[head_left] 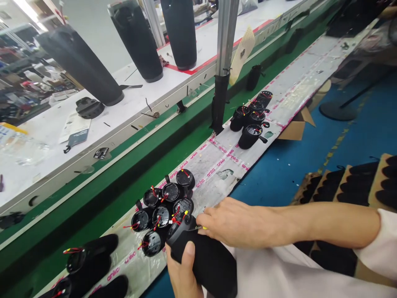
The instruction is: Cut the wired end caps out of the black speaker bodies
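Note:
A black fabric-covered cylindrical speaker is tilted in front of me, its open end up and to the left, with red wires and small connectors sticking out. My left hand is wrapped round its near side, thumb on the fabric. At the rim, my right hand is closed on a small tool with a yellow part showing; most of it is hidden by the fingers. Just beyond stands a cluster of similar speakers, open ends up, red wires showing.
A long board with pink lettering runs diagonally away, carrying more speakers. Left of it, a white bench holds tall black cylinders beside a metal post. Cartons of black cylinders stand on the blue floor at right.

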A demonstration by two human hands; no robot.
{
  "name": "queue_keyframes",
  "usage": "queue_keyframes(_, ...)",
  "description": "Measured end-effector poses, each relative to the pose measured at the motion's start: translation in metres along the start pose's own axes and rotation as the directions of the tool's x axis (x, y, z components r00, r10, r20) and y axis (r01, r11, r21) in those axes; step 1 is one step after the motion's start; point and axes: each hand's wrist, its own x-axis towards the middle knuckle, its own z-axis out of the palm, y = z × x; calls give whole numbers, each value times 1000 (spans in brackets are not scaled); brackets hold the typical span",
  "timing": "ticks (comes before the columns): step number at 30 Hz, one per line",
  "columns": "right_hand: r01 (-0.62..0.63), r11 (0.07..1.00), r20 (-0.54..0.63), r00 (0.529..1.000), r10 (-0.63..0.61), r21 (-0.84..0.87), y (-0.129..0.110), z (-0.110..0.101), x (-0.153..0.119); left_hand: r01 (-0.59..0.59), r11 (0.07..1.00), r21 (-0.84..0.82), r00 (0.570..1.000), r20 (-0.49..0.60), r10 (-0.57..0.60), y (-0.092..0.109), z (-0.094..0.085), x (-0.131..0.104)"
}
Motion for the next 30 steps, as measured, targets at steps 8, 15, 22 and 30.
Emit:
queue_keyframes(8, -140, 980, 85, 988, 129, 142, -10, -4, -1, 52, 995, -81, 998, -28, -55, 9, 6, -4)
queue_keyframes(15, -154, 980, 89, 986, 144, 129, -13, -1, 0, 31, 999, 22, 999, -32, -30, 1, -2, 1)
queue_keyframes(22, -182, 980, 57, 982, 178, 77, -16, 6, -4, 28, 991, 127, 993, -118, -13, -2, 0, 1)
queue_keyframes(30, -185, 983, -19, 982, 186, 11, -22, 15, -7, 5, 903, 429, 947, -292, 134, 22, 11, -6)
